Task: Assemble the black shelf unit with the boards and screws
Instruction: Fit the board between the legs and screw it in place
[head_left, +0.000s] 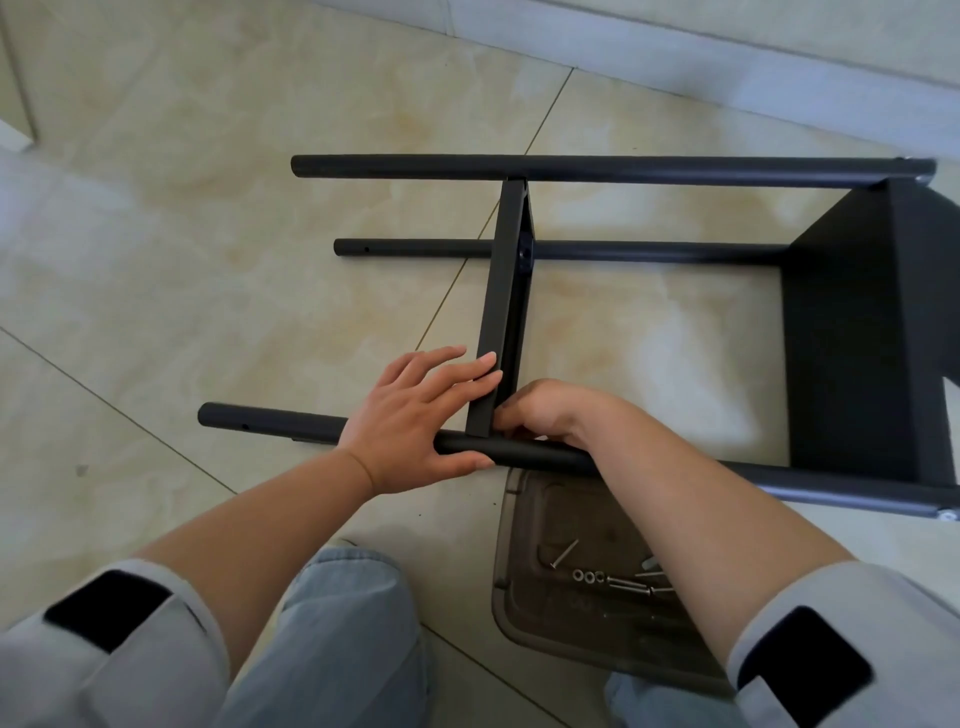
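Board (501, 312) between hands (410, 415) — touching

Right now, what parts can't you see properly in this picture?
- Right hand fingertips: head view, curled behind the middle board, so whether they hold a screw is unclear.
- Near pole: partly covered by both hands; left hand.
- End board: cut off by the right edge.
- Tray: hardware too small to count; right forearm covers part.
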